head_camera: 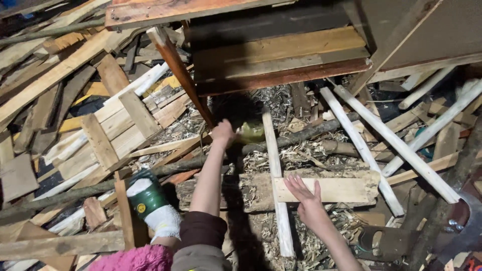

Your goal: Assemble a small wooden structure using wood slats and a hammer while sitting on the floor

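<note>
Left hand (222, 133), arm stretched forward, closed around a blurred yellow-green object (249, 131) just below the dark opening under stacked planks (281, 60). Right hand (305, 198), fingers spread wide and holding nothing, pressed flat on a pale short board (336, 190) that lies across a rough log (261, 193). A long white slat (275, 175) runs between the two hands. Wood shavings (296, 153), scrap boards and white poles (396, 143) cover the floor around them
</note>
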